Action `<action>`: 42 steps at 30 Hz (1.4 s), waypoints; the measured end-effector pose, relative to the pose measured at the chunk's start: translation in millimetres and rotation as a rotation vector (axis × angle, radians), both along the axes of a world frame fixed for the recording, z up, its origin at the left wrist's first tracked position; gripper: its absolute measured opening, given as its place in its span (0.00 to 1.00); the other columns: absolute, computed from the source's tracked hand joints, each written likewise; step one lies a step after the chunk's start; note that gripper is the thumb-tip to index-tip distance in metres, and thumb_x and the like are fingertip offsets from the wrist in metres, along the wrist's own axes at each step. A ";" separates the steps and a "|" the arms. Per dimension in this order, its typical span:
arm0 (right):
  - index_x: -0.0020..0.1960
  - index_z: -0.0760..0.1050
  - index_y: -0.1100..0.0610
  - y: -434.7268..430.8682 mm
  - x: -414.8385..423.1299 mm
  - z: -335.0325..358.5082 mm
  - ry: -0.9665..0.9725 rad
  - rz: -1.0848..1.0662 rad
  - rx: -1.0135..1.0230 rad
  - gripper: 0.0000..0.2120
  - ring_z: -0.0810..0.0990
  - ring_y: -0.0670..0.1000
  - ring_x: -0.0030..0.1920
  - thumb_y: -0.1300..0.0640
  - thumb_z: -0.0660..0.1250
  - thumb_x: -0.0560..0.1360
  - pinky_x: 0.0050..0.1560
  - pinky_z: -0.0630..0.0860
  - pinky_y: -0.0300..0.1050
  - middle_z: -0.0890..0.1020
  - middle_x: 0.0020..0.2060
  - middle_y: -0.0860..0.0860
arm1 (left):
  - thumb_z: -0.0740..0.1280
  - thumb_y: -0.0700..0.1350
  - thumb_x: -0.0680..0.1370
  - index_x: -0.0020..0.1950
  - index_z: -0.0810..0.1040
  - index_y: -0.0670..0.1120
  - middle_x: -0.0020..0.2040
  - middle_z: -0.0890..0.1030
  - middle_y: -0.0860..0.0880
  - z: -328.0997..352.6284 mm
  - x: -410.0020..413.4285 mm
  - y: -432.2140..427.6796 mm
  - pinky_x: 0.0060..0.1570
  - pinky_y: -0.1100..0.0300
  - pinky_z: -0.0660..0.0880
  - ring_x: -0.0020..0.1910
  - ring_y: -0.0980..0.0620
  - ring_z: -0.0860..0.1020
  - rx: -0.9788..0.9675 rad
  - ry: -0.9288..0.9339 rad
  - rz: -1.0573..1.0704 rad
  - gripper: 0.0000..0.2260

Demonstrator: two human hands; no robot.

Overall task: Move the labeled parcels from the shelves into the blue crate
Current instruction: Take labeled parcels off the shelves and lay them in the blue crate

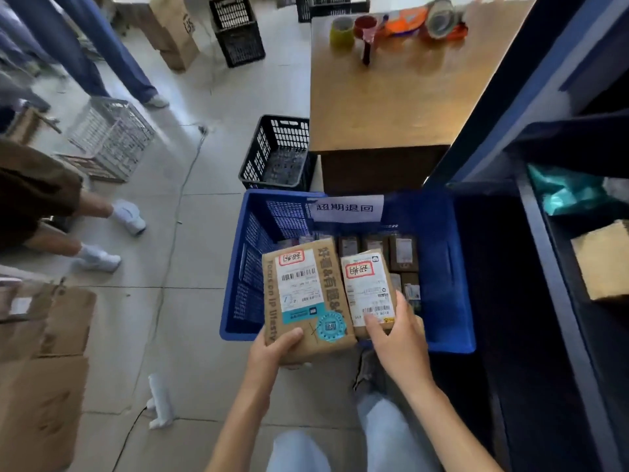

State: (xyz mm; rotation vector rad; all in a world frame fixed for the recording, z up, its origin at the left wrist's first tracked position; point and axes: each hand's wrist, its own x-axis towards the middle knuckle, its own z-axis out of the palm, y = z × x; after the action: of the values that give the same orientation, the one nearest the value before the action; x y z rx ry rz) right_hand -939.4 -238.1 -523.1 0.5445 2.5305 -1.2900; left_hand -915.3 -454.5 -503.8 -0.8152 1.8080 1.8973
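Observation:
A blue crate (442, 267) with a white paper sign on its far wall stands on the floor in front of me. Several small labeled parcels (403, 252) lie at its bottom. My left hand (277, 345) holds a larger brown parcel (306, 294) with a white shipping label and a red-framed sticker, above the crate's near left part. My right hand (396, 338) holds a smaller brown parcel (369, 291) with a similar label and sticker, right beside the larger one. The blue shelves (544, 233) rise at the right.
A black crate (277, 151) stands behind the blue one, beside a wooden table (391, 100) bearing tape rolls and cups. Another black crate (236, 28), a grey wire crate (112, 134), cardboard boxes (44, 369) and other people's legs (98, 212) are at left. A box (604, 260) sits on a shelf.

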 end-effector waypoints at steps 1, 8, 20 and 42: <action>0.75 0.58 0.47 7.5 -13.1 -11.3 -0.032 -0.002 0.009 0.30 0.68 0.49 0.62 0.44 0.65 0.76 0.56 0.75 0.51 0.73 0.64 0.46 | 0.74 0.47 0.70 0.64 0.77 0.47 0.54 0.86 0.48 -12.4 -14.6 5.6 0.39 0.54 0.82 0.51 0.49 0.85 -0.007 -0.028 0.005 0.23; 0.62 0.65 0.40 32.3 -71.6 -120.9 -0.307 -0.020 -0.002 0.16 0.76 0.46 0.54 0.46 0.64 0.77 0.51 0.78 0.51 0.77 0.57 0.42 | 0.79 0.52 0.58 0.59 0.80 0.44 0.52 0.86 0.45 -130.1 -88.1 24.9 0.53 0.49 0.80 0.53 0.45 0.84 -0.035 -0.187 0.012 0.31; 0.63 0.71 0.50 -3.0 -146.9 -390.8 -0.438 -0.150 -0.056 0.17 0.74 0.45 0.46 0.55 0.69 0.76 0.39 0.69 0.37 0.75 0.53 0.47 | 0.76 0.41 0.72 0.61 0.72 0.41 0.54 0.85 0.43 -399.8 -177.2 -12.8 0.38 0.51 0.83 0.47 0.46 0.86 -0.066 -0.335 -0.070 0.21; 0.58 0.73 0.50 -20.7 -206.2 -700.3 -0.550 -0.188 0.113 0.13 0.77 0.53 0.45 0.52 0.69 0.75 0.45 0.77 0.46 0.73 0.56 0.53 | 0.74 0.39 0.60 0.58 0.71 0.45 0.54 0.83 0.47 -695.1 -205.3 -26.7 0.40 0.52 0.83 0.50 0.48 0.84 -0.163 -0.511 -0.246 0.28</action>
State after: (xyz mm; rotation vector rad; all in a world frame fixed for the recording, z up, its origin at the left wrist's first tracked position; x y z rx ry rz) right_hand -1145.6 -258.9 -1223.4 1.0227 2.1312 -0.8905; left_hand -1120.6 -481.2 -1198.9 -0.9742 1.6572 1.2573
